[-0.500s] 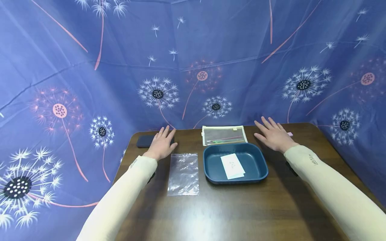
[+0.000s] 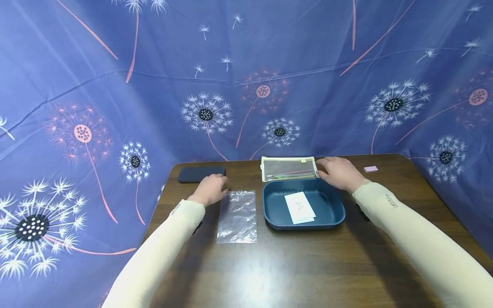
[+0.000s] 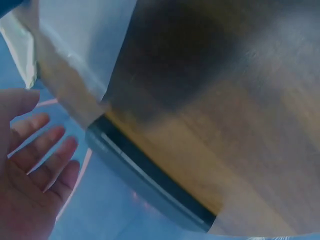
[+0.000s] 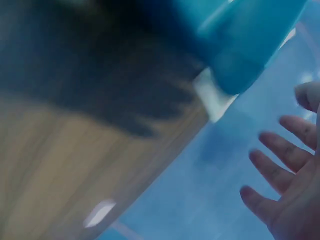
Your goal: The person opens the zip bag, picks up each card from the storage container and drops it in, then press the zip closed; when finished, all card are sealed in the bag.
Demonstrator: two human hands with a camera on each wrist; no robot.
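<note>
My left hand [image 2: 209, 190] hovers above the top left corner of a clear plastic zip bag [image 2: 236, 218], fingers loosely bent and holding nothing. Just behind it lies a dark oblong case [image 2: 201, 173], also seen in the left wrist view. My right hand [image 2: 340, 173] is over the back right of a blue tray [image 2: 269, 219], close to the right end of a see-through zip pouch [image 2: 289, 167]. Its fingers appear spread and free of any thing in the right wrist view. Folded white paper [image 2: 299, 208] with writing lies in the tray. Thin coloured sticks show inside the pouch.
A small pink block [image 2: 370, 169] lies at the back right of the brown wooden table [image 2: 300, 269]. Blue cloth [image 2: 246, 51] with a dandelion print hangs behind the table and along its sides.
My right hand has moved left to the pouch's end, uncovering the pink block. The left hand has drawn back from the case, its fingers now more bent. The head view has shifted slightly.
</note>
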